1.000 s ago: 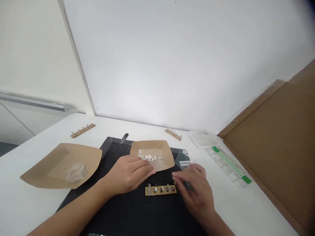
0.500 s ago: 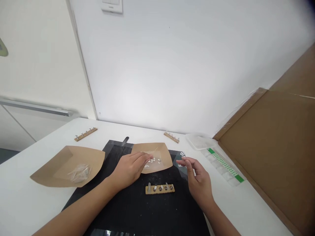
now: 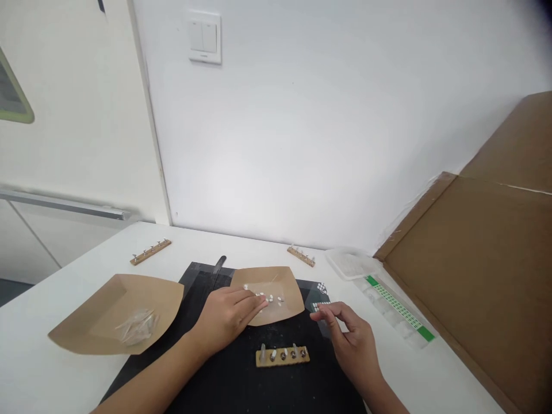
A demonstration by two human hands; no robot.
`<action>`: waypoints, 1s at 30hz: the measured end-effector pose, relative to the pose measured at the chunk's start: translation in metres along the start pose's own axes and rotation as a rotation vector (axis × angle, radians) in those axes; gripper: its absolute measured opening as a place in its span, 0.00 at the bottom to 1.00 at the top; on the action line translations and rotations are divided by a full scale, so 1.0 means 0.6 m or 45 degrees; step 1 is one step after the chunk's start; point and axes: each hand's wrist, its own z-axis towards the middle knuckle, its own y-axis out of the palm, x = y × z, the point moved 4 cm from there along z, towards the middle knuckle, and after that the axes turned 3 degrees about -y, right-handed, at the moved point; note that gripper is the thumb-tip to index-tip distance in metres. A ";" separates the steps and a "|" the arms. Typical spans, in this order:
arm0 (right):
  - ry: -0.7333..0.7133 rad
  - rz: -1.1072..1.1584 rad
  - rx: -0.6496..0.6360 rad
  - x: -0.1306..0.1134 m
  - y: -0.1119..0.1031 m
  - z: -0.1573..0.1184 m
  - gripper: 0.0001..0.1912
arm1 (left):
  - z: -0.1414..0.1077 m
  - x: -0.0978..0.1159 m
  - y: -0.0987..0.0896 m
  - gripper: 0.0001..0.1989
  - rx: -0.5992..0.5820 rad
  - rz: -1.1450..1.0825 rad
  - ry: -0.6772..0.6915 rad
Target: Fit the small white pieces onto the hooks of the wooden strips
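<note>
- Right hand (image 3: 354,344): thumb and forefinger almost meet; whether they hold something cannot be told. White dots (image 3: 321,288) lie at its eleven o'clock.
- Left hand (image 3: 226,316): fingers curled above kraft tray (image 3: 294,287), beside white oval pieces (image 3: 279,299); hold cannot be told.
- Five-post strip (image 3: 278,363): at tray's six o'clock.

The white table (image 3: 43,379) carries a black mat (image 3: 233,382) and two strips (image 3: 150,253).

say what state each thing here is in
Near strip, flat on the black mat, clear pieces standing on it
Left tray, open, holding bunched clear plastic
Middle tray, open, white pieces inside
Wall switch, on or off unclear
Dark tool, lying down
Left grip, curled at the middle tray
Right grip, curled, hold unclear
</note>
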 end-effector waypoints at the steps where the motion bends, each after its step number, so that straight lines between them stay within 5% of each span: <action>1: 0.023 0.003 -0.007 0.003 0.001 0.000 0.19 | -0.002 -0.002 0.001 0.08 -0.005 0.007 -0.005; 14: 0.030 0.070 -0.027 -0.002 0.004 0.007 0.20 | -0.016 -0.002 0.024 0.48 -0.248 0.067 -0.116; 25: -0.267 -0.004 -0.063 -0.010 0.008 0.003 0.13 | -0.014 0.014 0.018 0.41 -0.201 -0.091 -0.179; 30: -0.144 -0.080 -0.065 0.002 -0.007 0.004 0.15 | -0.019 0.014 0.014 0.43 -0.113 -0.014 -0.204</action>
